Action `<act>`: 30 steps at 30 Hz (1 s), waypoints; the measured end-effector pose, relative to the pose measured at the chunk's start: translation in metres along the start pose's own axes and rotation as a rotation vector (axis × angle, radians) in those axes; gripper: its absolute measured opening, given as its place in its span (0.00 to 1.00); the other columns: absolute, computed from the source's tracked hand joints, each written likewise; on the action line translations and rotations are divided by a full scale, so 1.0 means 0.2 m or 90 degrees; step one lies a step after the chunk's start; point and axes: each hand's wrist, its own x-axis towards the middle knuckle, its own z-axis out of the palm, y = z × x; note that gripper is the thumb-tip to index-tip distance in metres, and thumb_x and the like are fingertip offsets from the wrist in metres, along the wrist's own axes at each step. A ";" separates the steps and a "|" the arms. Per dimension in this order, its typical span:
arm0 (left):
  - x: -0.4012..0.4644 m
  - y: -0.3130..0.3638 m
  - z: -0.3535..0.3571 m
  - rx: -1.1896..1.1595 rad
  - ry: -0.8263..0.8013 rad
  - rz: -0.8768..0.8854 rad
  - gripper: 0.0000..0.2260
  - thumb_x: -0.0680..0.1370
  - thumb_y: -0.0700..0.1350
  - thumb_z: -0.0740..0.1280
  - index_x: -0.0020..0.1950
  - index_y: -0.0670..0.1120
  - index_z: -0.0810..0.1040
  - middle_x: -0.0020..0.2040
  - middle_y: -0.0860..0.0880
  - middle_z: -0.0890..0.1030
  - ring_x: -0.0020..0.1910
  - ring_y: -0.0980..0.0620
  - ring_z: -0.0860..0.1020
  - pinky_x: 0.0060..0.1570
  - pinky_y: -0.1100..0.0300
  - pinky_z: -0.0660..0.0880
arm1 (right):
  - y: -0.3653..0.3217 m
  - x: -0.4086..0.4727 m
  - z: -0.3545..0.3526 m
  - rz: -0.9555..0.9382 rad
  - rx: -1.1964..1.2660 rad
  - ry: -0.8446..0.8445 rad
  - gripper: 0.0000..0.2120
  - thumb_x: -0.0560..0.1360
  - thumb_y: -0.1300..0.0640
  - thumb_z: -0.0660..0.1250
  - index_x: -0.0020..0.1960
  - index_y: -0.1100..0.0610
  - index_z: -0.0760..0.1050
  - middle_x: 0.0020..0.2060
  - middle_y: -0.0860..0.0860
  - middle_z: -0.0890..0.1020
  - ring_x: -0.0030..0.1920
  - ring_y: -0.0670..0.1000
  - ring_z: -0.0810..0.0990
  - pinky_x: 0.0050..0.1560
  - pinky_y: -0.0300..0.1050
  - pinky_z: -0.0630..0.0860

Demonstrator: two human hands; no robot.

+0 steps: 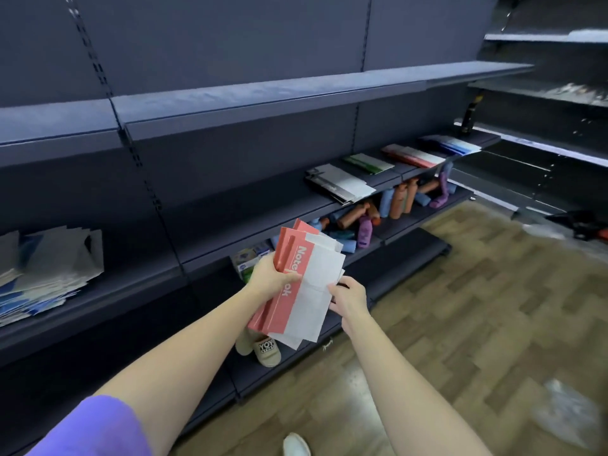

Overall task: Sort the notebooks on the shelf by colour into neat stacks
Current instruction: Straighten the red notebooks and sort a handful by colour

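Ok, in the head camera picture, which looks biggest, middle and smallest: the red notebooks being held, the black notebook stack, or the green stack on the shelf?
Largest to smallest, as they look:
1. Red notebooks, held by the left hand and right hand
2. Black stack
3. Green stack

The held ones are nearest the camera, so the real sizes may well match.

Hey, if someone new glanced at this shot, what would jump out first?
A fanned bundle of red-and-white notebooks at centre, gripped by the left hand with the right hand at its edge. Behind, colour-sorted notebook stacks line the dark shelf above jumbled pastel bottles.
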 end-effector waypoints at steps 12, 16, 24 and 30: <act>0.82 0.46 0.54 -0.196 -0.181 -0.016 0.14 0.76 0.53 0.73 0.59 0.50 0.79 0.48 0.47 0.86 0.46 0.48 0.86 0.49 0.50 0.82 | -0.50 0.73 -0.54 0.032 0.000 0.042 0.07 0.78 0.66 0.68 0.56 0.64 0.76 0.53 0.59 0.84 0.54 0.58 0.84 0.53 0.52 0.82; 1.07 0.59 0.70 -0.234 -0.194 -0.023 0.14 0.76 0.51 0.73 0.59 0.49 0.79 0.48 0.47 0.87 0.46 0.47 0.86 0.51 0.48 0.82 | -0.64 0.98 -0.64 0.009 -0.049 0.083 0.09 0.74 0.66 0.73 0.54 0.65 0.78 0.49 0.56 0.85 0.49 0.56 0.85 0.49 0.50 0.83; 1.46 0.79 0.97 -0.209 -0.204 -0.080 0.14 0.77 0.47 0.73 0.61 0.45 0.78 0.46 0.47 0.87 0.43 0.46 0.86 0.42 0.52 0.82 | -0.71 1.39 -0.93 0.026 0.001 0.181 0.07 0.76 0.64 0.71 0.52 0.62 0.75 0.50 0.57 0.83 0.50 0.57 0.83 0.57 0.60 0.80; 1.75 1.04 1.27 -0.181 -0.130 -0.093 0.07 0.79 0.47 0.71 0.55 0.47 0.78 0.43 0.47 0.87 0.38 0.48 0.86 0.35 0.56 0.80 | -0.81 1.83 -1.11 0.049 -0.101 0.117 0.09 0.78 0.55 0.64 0.53 0.56 0.64 0.54 0.55 0.77 0.51 0.54 0.79 0.53 0.57 0.80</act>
